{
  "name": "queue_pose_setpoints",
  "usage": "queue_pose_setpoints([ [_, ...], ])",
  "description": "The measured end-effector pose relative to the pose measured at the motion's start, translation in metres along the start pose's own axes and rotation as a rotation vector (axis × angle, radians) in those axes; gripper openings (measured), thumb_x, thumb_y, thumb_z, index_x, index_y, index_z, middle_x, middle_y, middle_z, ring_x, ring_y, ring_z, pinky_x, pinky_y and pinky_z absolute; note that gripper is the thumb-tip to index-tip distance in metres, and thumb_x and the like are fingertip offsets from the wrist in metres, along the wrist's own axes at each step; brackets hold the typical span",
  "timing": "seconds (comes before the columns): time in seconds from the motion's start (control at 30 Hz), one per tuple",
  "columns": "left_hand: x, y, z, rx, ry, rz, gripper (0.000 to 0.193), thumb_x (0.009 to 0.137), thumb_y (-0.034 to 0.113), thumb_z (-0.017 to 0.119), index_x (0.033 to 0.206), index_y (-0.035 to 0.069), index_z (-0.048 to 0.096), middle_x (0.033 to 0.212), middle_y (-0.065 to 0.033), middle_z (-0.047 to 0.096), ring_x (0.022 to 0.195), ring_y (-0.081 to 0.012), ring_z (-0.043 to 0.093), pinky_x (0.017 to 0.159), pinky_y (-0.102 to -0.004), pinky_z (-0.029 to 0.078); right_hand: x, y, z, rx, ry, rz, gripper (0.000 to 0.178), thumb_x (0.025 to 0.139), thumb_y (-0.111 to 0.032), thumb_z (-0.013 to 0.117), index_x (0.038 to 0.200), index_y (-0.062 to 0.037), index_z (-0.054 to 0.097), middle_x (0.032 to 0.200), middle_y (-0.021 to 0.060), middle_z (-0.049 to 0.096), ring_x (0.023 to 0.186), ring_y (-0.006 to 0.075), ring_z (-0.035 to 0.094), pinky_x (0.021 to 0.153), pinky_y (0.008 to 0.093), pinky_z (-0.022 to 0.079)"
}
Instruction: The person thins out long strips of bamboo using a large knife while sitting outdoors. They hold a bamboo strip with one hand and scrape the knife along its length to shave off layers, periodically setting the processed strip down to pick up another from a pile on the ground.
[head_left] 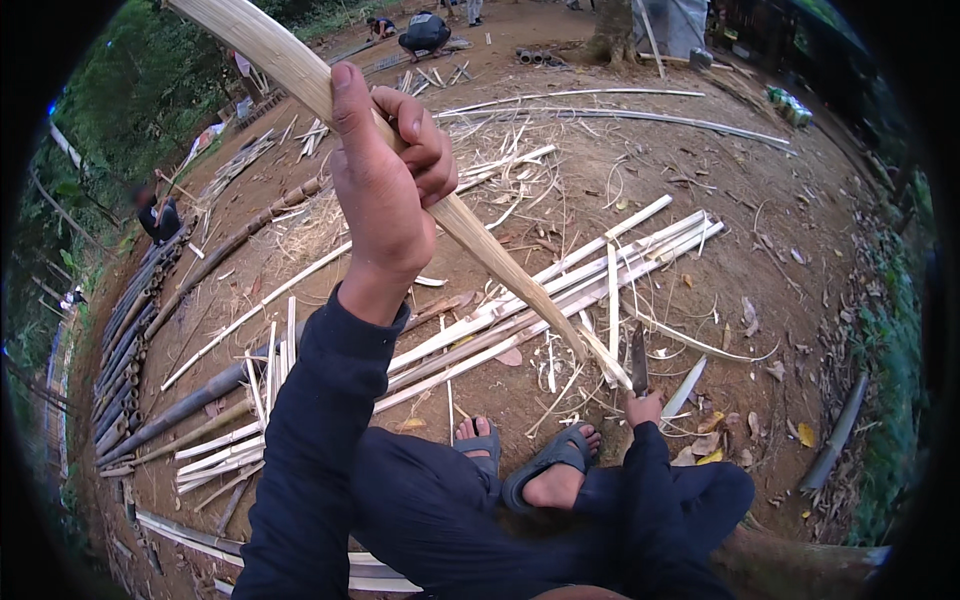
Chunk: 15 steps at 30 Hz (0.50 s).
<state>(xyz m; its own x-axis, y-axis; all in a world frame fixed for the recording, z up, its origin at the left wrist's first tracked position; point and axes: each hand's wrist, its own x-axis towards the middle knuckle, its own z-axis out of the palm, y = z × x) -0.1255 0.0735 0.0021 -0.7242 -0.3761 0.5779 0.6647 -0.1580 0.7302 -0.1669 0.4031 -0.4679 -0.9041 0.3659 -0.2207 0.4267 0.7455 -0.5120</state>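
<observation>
My left hand point(385, 185) is raised in front of me, its fingers wrapped round a long split bamboo strip point(490, 258). That strip slants from the upper left down towards my right foot. Low on the right, my right hand point(643, 408) grips a knife point(639, 358) by its handle, the dark blade pointing away from me. The strip's lower end lies close to the blade; whether they touch I cannot tell. Just right of the knife, a pale pointed sliver point(685, 387) rests on the ground. My sandalled feet stand between the hands.
A bundle of pale bamboo strips point(560, 285) lies across the dirt ahead. Dark bamboo poles point(125, 365) are stacked at the left. Shavings and dry leaves litter the ground. One person point(158, 215) sits at the far left; another point(425, 33) bends down at the back.
</observation>
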Motion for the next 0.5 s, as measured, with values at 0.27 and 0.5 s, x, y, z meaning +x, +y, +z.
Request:
queue_pose_setpoints([
  [0.27, -0.005, -0.008, -0.006, 0.095, 0.005, 0.067, 0.054, 0.097, 0.061, 0.042, 0.073, 0.014, 0.032, 0.056, 0.0057, 0.02, 0.044, -0.0064, 0.017, 0.041, -0.0251, 0.015, -0.081, -0.048, -0.047, 0.41, -0.083, -0.309, 0.026, 0.089, -0.018, 0.063, 0.108, -0.0013, 0.059, 0.077, 0.0206, 0.065, 0.079, 0.0393, 0.066, 0.071, 0.0445, 0.051],
  [0.5, -0.018, -0.008, -0.001, 0.241, -0.019, 0.112, 0.048, 0.101, 0.053, 0.032, 0.072, 0.015, 0.032, 0.055, 0.0047, 0.021, 0.045, -0.0076, 0.016, 0.043, -0.0256, 0.015, -0.186, -0.155, -0.132, 0.615, -0.091, -0.949, 0.053, 0.086, -0.003, 0.063, 0.137, -0.0072, 0.051, 0.089, 0.0157, 0.059, 0.069, 0.0289, 0.062, 0.064, 0.0386, 0.051],
])
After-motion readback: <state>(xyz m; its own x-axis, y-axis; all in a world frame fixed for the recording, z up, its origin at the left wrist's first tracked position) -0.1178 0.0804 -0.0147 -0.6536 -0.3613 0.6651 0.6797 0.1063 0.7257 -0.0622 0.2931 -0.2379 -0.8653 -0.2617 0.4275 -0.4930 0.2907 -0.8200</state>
